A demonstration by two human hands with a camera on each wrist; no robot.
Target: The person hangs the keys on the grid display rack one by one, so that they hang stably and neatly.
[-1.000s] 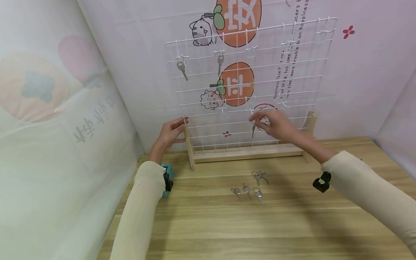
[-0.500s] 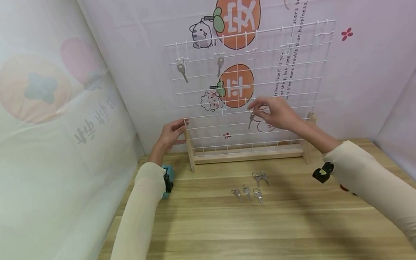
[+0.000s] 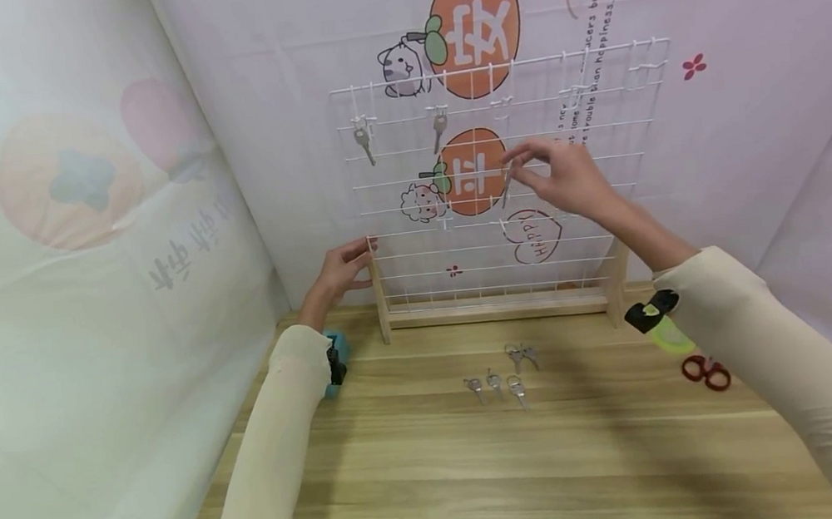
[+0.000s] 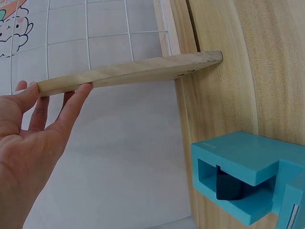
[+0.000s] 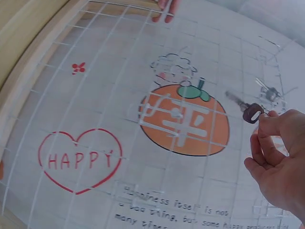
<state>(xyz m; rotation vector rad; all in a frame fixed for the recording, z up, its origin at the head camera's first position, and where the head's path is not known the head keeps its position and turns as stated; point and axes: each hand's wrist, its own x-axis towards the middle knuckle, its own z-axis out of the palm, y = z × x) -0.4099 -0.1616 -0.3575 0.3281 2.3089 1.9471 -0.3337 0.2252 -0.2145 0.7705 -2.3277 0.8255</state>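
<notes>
My right hand (image 3: 569, 178) pinches a key (image 5: 251, 113) by the ring at its head. The key hangs in front of the white wire grid, over the lower orange persimmon print in the head view. My left hand (image 3: 342, 271) holds the left wooden upright (image 4: 133, 71) of the grid rack near its top, thumb and fingers at its edges. Two keys hang from hooks on the grid's upper row, one at the far left (image 3: 363, 141) and one to its right (image 3: 440, 130). Several more keys (image 3: 517, 392) with rings lie on the table before the rack.
A turquoise tape dispenser (image 4: 233, 152) stands by the left forearm. Red-handled scissors (image 3: 716, 377) and a yellow-green round item (image 3: 671, 335) lie partly under the right sleeve. Further white hooks (image 3: 576, 89) sit on the grid. Printed cloth walls surround the table.
My right hand has risen with the key from the grid's lower rows to its middle. The scissors and yellow-green item have come into view. My left hand stays on the upright.
</notes>
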